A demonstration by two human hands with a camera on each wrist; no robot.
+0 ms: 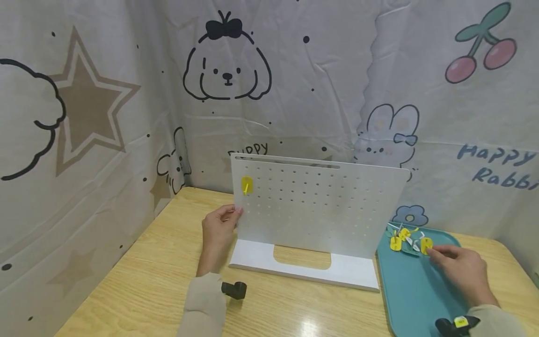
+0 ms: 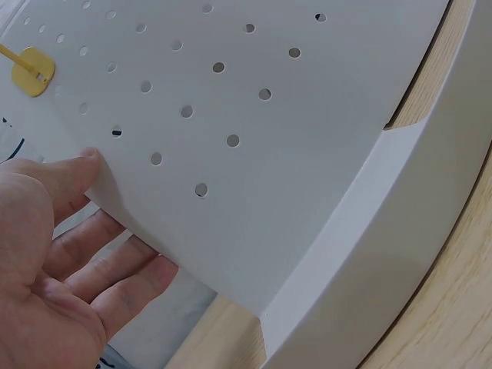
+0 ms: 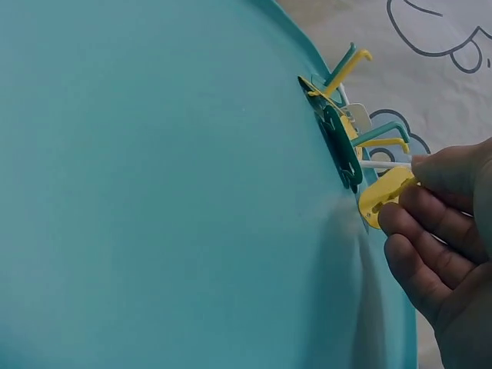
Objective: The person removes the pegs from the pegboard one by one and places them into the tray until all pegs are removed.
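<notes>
A white pegboard (image 1: 311, 206) stands upright on its base, and one yellow hook (image 1: 247, 185) sits near its upper left corner. My left hand (image 1: 219, 234) holds the board's left edge; in the left wrist view the thumb (image 2: 73, 173) lies on the front face and the other fingers reach behind the edge. Over the tray's far right part, my right hand (image 1: 461, 269) pinches a yellow hook (image 3: 387, 192) by its peg between thumb and forefinger. Beside it lies a pile of green, yellow and white hooks (image 3: 342, 138).
The teal tray (image 1: 414, 290) lies on the wooden table (image 1: 139, 281), right of the board. Behind the table hangs a pale curtain (image 1: 294, 107) with cartoon prints. A white base (image 1: 353, 274) with a cutout extends forward from the board.
</notes>
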